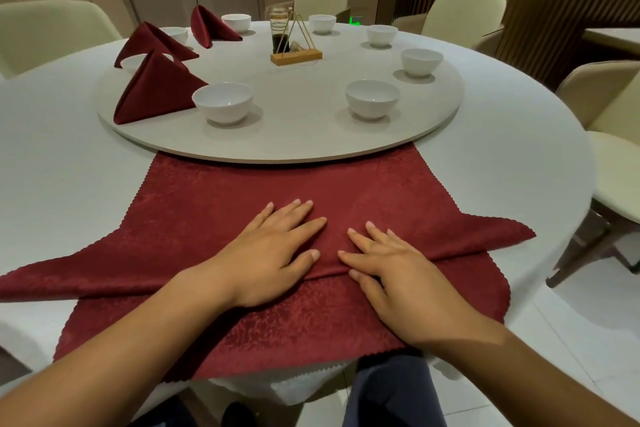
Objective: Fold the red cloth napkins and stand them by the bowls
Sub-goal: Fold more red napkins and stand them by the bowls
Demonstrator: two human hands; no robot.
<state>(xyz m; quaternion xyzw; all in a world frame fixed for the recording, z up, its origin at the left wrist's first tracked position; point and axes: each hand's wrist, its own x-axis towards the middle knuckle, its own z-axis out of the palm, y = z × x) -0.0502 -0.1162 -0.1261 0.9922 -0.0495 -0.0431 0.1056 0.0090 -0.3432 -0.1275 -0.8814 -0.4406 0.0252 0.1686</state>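
Observation:
A dark red napkin lies spread on the white tablecloth at the near edge, its far side tucked under the turntable rim. It is partly folded, with two corners pointing out left and right. My left hand presses flat on its middle with straight fingers. My right hand presses flat beside it, along the fold line. Three folded red napkins stand on the turntable at the left: one by the nearest bowl, two more farther back. Several white bowls ring the turntable.
The round turntable fills the table's middle, with a wooden stand and glass bottle at its centre. Cream chairs surround the table. The tablecloth hangs over the near edge above my legs.

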